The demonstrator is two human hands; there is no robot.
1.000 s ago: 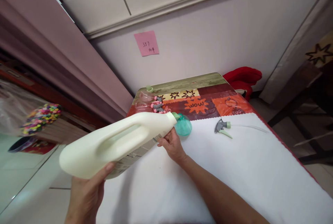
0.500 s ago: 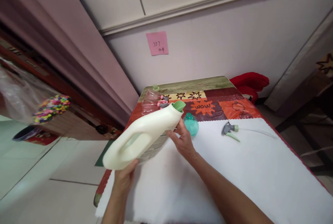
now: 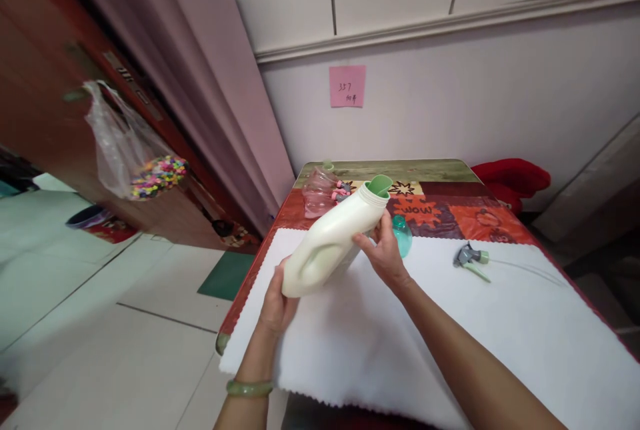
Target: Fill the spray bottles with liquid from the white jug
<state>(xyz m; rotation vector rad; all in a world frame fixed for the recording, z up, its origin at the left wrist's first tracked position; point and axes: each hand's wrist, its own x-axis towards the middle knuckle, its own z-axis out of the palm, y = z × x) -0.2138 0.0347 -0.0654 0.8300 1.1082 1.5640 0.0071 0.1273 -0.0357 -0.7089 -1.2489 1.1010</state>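
Observation:
A large white detergent jug [image 3: 334,240] with a green pouring spout [image 3: 379,185] is tilted above the table, its mouth up and to the right. My left hand [image 3: 278,300] is closed around its bottom end. Near the neck, my right hand [image 3: 384,250] grips its right side; some fingers are hidden behind the jug. Just beyond my right hand stands a round teal bottle [image 3: 402,237] with an uncapped neck. To the right, a grey and green spray trigger head [image 3: 470,257] with a thin clear tube lies on the white cloth [image 3: 430,330].
Clear pink bottles [image 3: 320,193] with pink and grey trigger heads lie at the table's back left, near a small green cap [image 3: 328,165]. A plastic bag of colourful pieces [image 3: 159,177] hangs from the door at left. A pink note [image 3: 347,87] is on the wall.
The view has shifted left, so the table appears further right. The jug has turned, its handle opening showing less and its mouth pointing more upward. Both hands keep their hold.

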